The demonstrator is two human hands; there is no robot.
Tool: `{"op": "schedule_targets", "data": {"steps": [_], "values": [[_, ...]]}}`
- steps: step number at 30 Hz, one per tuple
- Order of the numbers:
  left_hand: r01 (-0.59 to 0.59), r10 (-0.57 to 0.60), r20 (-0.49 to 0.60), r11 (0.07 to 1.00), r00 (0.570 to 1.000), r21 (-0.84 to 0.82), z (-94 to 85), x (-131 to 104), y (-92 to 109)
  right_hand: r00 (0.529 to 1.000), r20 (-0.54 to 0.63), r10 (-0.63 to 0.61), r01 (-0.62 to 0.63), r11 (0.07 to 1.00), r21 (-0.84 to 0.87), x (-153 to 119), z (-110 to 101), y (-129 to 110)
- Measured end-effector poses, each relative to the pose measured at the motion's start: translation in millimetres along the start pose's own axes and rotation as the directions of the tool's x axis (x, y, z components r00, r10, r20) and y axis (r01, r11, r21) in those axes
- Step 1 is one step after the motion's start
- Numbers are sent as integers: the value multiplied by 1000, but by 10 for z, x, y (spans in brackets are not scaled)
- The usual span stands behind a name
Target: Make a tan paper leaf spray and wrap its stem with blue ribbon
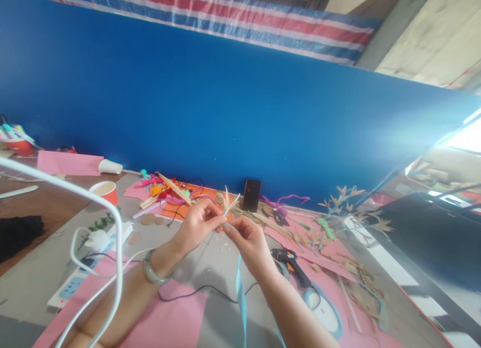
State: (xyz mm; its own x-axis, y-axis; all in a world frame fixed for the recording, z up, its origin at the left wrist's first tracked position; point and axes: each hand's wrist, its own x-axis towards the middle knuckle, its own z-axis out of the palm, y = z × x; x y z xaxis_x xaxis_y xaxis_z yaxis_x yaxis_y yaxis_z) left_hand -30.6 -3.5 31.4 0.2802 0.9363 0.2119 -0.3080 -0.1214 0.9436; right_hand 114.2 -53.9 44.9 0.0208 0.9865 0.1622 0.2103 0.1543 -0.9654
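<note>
My left hand is closed in a pinch on the base of a pale, dried-husk flower, whose pointed petals rise above the fingertips. Close against it, my right hand pinches a light blue ribbon at the flower's base. The ribbon hangs down below the right hand to the bottom of the view. Fingertips of both hands meet, so the exact joint between ribbon and stem is hidden. A black glue gun lies to the right of my right hand.
A white power strip and a looping white cable are on the left. A paper cup stands behind them. A phone leans against the blue partition. Dried husk flowers and pink paper lie right.
</note>
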Motion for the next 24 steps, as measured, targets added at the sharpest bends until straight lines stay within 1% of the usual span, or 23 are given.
{"op": "schedule_targets", "data": {"steps": [4, 6, 8, 10, 12, 14, 16, 19, 22, 24], "values": [[4, -5, -37, 999, 999, -34, -3, 5, -21, 1000, -1, -12, 12, 999, 47, 8, 30, 40], [7, -11, -53, 998, 999, -57, -4, 10, -36, 998, -52, -43, 48, 995, 92, 3, 69, 70], [7, -14, -87, 997, 996, -72, -5, 13, -52, 987, -145, -75, 89, 992, 94, -13, 115, 103], [6, -15, -124, 998, 992, -70, -11, 14, -70, 971, -200, -132, 134, 991, 0, -36, 158, 133], [4, -12, -147, 998, 989, -56, -23, 14, -94, 951, -206, -231, 205, 969, -140, -53, 194, 152], [-28, 19, -183, 999, 983, -44, -35, 15, -121, 920, -209, -331, 280, 930, -237, -60, 227, 165], [-58, 49, -223, 998, 973, -33, -41, 16, -143, 892, -228, -391, 325, 903, -281, -53, 260, 180], [-86, 76, -261, 996, 962, -28, -38, 18, -159, 861, -244, -446, 361, 874, -326, -32, 305, 217], [-111, 97, -274, 993, 957, -36, -33, 21, -163, 844, -236, -481, 386, 852, -355, -14, 328, 257], [-119, 103, -277, 992, 955, -41, -35, 23, -168, 841, -235, -487, 389, 847, -361, -6, 330, 271]]}}
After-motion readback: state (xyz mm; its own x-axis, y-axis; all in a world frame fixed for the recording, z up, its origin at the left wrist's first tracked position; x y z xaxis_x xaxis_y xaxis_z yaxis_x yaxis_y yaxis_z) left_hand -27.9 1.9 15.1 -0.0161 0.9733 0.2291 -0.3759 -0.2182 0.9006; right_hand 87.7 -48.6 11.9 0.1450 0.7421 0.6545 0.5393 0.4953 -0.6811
